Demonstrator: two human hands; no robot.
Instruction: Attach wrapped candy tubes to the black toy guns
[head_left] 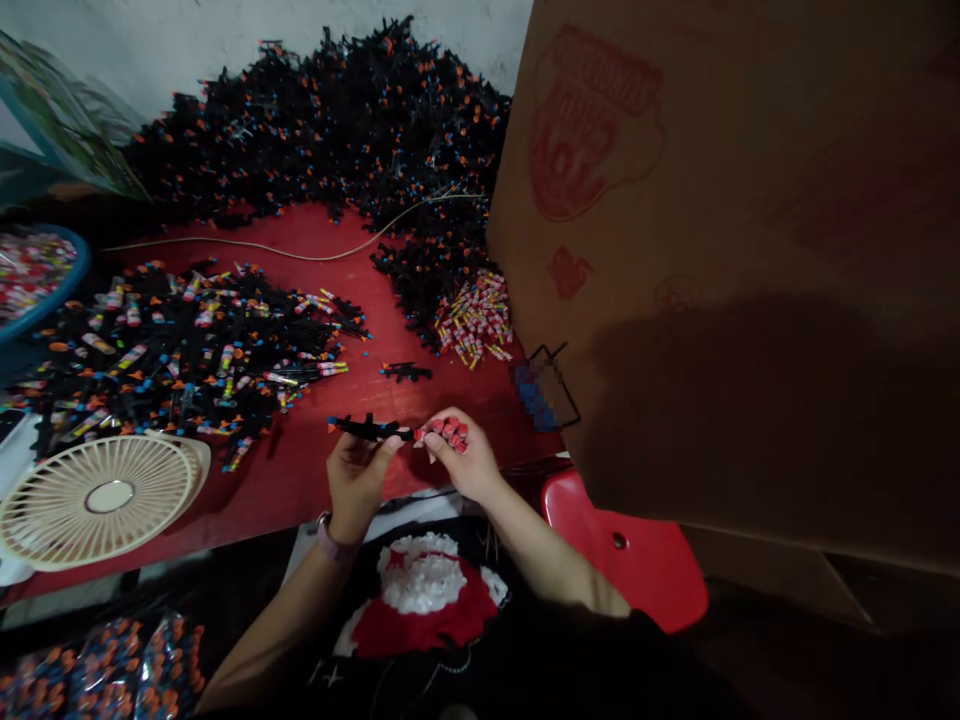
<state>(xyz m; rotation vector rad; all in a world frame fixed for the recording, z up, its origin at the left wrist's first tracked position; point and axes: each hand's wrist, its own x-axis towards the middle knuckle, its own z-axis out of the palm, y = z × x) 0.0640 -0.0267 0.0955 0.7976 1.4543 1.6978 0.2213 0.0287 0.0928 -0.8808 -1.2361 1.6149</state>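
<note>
My left hand (pixel 358 480) grips a black toy gun (pixel 367 428) with a blue and orange tip pointing left. Beside it, my right hand (pixel 465 460) holds several small red-ended candy tubes (pixel 452 432), one of them pinched at the rear end of the gun. Whether that tube is inside the gun cannot be made out. Another black toy gun (pixel 406 372) lies on the red table (pixel 375 395) just beyond my hands. A pile of candy tubes (pixel 478 318) sits farther back, to the right.
Black toy guns (pixel 322 120) are heaped along the wall. Guns with candy tubes (pixel 172 345) cover the left side, near a blue basin (pixel 84 265) and a cream fan (pixel 109 497). A large cardboard box (pixel 720 250) stands right, above a red stool (pixel 630 560). A cable (pixel 315 258) crosses the table.
</note>
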